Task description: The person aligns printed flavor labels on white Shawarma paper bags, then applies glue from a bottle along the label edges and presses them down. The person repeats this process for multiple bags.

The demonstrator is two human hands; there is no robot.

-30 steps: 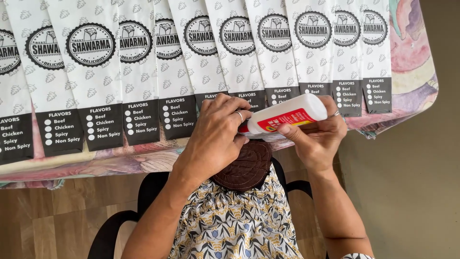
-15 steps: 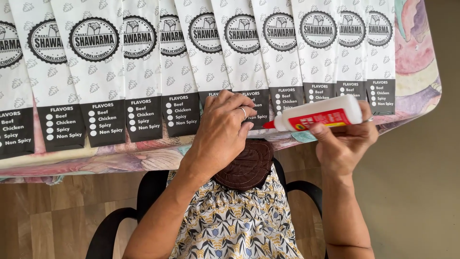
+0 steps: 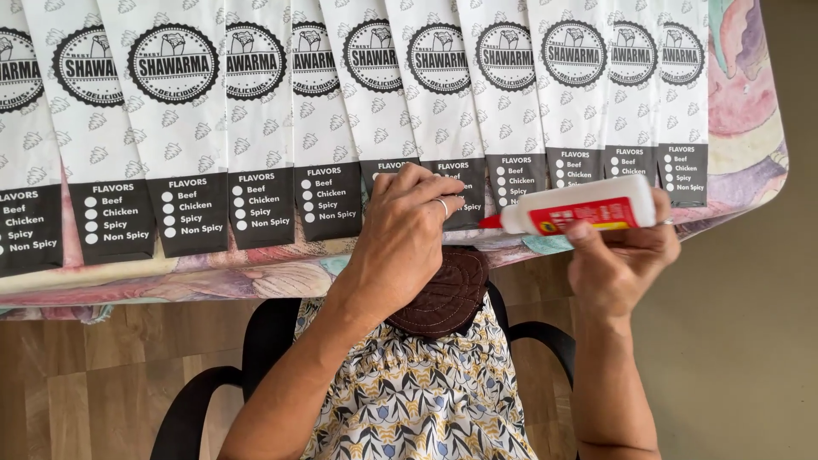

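Note:
My right hand (image 3: 620,264) holds a white glue bottle (image 3: 579,207) with a red label, lying sideways, its red nozzle pointing left toward a paper sleeve. My left hand (image 3: 407,238), a ring on one finger, presses its fingertips on the black lower end of one white printed paper sleeve (image 3: 446,94). Several such sleeves lie overlapped in a row across the table (image 3: 740,119). The nozzle tip sits just right of my left fingers.
The table has a flowery multicoloured cover and its near edge runs across the middle. Below it are a black chair (image 3: 256,358), a brown quilted pad (image 3: 447,298) on my patterned lap, and a wooden floor at the left.
My right hand has carried the glue bottle to the right and slightly up. My left hand stays on the sleeve ends, shifted a little.

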